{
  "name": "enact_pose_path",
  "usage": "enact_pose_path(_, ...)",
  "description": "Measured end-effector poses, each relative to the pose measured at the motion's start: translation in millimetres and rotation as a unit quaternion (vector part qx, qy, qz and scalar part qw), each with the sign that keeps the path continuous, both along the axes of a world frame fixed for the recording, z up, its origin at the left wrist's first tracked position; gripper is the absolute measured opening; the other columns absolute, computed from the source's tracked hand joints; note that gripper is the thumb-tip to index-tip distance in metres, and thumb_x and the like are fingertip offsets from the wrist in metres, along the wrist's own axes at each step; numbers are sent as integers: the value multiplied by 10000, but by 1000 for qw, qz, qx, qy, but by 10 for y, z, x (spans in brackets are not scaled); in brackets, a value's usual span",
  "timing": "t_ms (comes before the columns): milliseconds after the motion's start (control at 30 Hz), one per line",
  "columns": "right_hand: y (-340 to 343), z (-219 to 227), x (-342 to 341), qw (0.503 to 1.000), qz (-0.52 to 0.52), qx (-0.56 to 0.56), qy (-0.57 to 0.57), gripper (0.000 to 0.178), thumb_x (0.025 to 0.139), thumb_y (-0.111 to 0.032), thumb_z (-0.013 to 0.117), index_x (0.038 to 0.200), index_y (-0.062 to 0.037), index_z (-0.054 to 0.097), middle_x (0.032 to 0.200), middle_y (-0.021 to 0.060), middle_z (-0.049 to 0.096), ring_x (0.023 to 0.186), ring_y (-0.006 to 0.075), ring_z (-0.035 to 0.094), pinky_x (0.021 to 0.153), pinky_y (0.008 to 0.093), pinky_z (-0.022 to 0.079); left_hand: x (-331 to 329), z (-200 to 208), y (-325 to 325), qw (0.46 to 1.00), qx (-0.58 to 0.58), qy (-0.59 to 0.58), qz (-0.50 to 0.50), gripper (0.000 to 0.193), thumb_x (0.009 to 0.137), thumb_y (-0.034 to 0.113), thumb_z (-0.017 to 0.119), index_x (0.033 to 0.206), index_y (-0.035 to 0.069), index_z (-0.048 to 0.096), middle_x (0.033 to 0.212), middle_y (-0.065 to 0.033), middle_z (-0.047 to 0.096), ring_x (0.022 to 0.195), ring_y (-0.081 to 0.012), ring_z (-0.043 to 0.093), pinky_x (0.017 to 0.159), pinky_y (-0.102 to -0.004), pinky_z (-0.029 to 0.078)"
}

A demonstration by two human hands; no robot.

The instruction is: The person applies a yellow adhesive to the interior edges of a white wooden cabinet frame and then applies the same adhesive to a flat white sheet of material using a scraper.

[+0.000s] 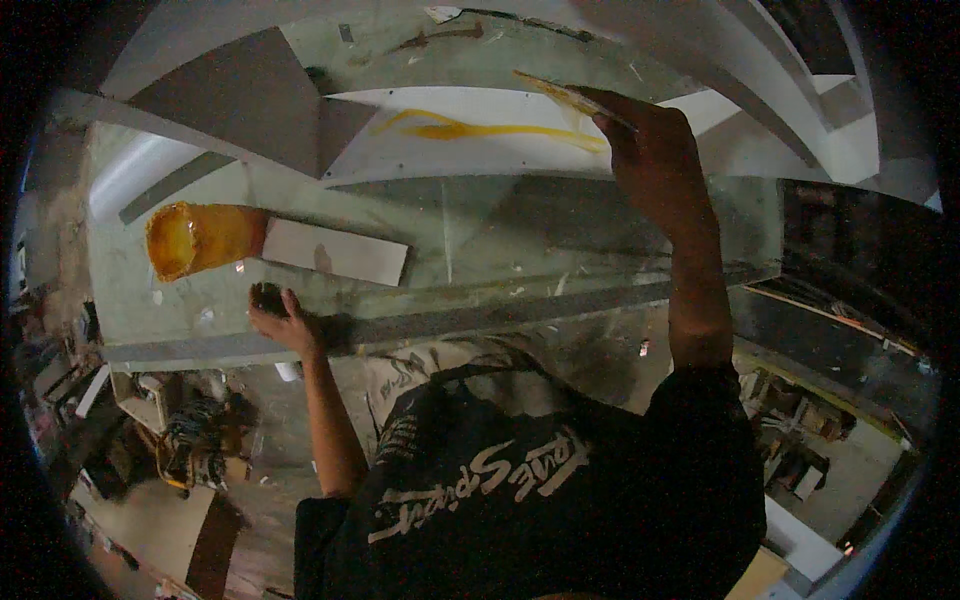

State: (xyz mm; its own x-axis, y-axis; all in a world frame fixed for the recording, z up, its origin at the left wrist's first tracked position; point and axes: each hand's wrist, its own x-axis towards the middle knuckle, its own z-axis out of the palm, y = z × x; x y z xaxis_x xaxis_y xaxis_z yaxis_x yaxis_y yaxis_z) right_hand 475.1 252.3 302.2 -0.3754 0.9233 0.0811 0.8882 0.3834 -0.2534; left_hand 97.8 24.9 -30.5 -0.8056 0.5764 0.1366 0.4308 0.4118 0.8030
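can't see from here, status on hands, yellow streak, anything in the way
Right hand gripping thin tool; left hand open, seemingly empty. Yellow streak along white panel. Amber container off panel, no obstruction seen.

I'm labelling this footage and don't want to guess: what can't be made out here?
All in the head view:
Right hand: exact finger grip, lost in shadow and partly behind the hand itself.
Yellow-smeared thin tool: its exact kind, too dim and blurred.
Yellow-coated container: how full, blurred by dimness and glossy coating.
Curved pale panel: its full extent, cut off by the top edge.
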Motion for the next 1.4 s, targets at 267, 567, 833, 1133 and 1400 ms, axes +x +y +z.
enact_pose_path(267, 93, -149, -43, 997, 58, 36, -20, 284, 898, -92, 559, 1160, -91, 670, 975, 191, 682, 884, 373, 642, 833, 451, 509, 56, 127, 25, 998, -3, 63, -22, 614, 908, 358, 675, 1353, -2, 454, 1263, -175, 502, 1175, -313, 477, 1013, -435, 361)
enact_pose_path(567, 433, -464, -604, 981, 185, 49, -33, 360, 826, -98, 608, 1184, -90, 641, 1071, 179, 652, 987, 362, 621, 880, 480, 509, 5, 142, 1, 999, 14, -4, -43, 655, 902, 365, 678, 1367, -18, 422, 1283, -184, 502, 1184, -315, 480, 1036, -421, 369)
enact_pose_path(833, 592, -839, -1371, 983, 174, -7, -52, 280, 878, -133, 606, 1133, -28, 647, 1016, 227, 646, 988, 390, 616, 885, 473, 484, 58, 274, 49, 997, 62, -14, -37, 687, 860, 397, 707, 1349, -11, 449, 1281, -166, 522, 1213, -307, 445, 1062, -430, 281)
enact_pose_path(1133, 456, -1353, -1712, 982, 140, 34, -118, 341, 803, -56, 561, 1126, -103, 659, 996, 134, 685, 905, 331, 676, 807, 484, 543, 54, 257, 56, 998, 18, 15, -53, 684, 862, 414, 700, 1337, -13, 457, 1279, -166, 527, 1200, -322, 456, 1058, -430, 288)
enact_pose_path(1400, 337, -1650, -1873, 989, 124, 47, -70, 482, 763, 24, 555, 1230, -79, 607, 1278, 139, 610, 1172, 325, 578, 972, 453, 475, 61, 202, 30, 993, 76, -63, -66, 656, 896, 348, 678, 1363, -31, 417, 1285, -189, 497, 1206, -324, 447, 1059, -445, 304)
